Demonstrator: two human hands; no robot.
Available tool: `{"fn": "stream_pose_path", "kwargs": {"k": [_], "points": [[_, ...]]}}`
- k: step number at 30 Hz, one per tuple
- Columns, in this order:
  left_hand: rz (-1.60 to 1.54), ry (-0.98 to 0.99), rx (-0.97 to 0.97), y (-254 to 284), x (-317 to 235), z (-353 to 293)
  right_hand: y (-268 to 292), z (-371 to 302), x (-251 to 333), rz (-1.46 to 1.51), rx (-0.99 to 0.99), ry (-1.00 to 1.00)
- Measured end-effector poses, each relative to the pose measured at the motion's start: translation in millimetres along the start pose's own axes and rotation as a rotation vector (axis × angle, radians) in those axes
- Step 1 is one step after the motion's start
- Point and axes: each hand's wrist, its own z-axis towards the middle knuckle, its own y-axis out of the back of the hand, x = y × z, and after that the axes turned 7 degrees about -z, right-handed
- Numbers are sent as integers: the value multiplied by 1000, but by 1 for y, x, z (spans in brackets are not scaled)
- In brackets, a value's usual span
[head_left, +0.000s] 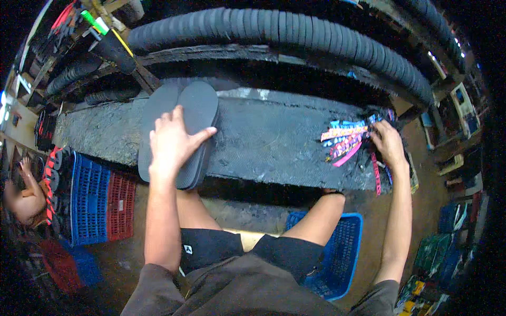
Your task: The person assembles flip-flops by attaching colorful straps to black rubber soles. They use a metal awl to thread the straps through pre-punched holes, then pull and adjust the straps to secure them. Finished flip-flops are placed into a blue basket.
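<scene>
My left hand (pixel 176 139) lies flat, fingers spread and thumb out to the right, on a pair of dark grey flip-flop soles (pixel 199 108). The soles lie side by side on the left half of a dark, worn workbench (pixel 269 137), with more sole layers showing beneath them. At the bench's right end, the bent fingers of my right hand (pixel 389 141) close on a bunch of colourful patterned flip-flop straps (pixel 345 136). The straps fan out leftward from my fingertips, which are partly hidden. A few pink and red straps (pixel 376 174) hang over the front edge.
A long row of dark soles (pixel 279 26) stands on a rack behind the bench. Blue (pixel 89 195) and red (pixel 121 203) plastic crates stand at the left, near another person (pixel 26 200). A blue basket (pixel 350 247) sits below, by my right leg. Pens (pixel 108 29) stand at the upper left.
</scene>
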Motion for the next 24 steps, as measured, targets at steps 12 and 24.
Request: {"fn": "stream_pose_path", "kwargs": {"k": [12, 24], "points": [[-1255, -188, -179, 40, -17, -36, 111, 6, -15, 583, -186, -405], [-1682, -492, 1250, 0, -168, -98, 177, -9, 177, 20, -367, 351]]}}
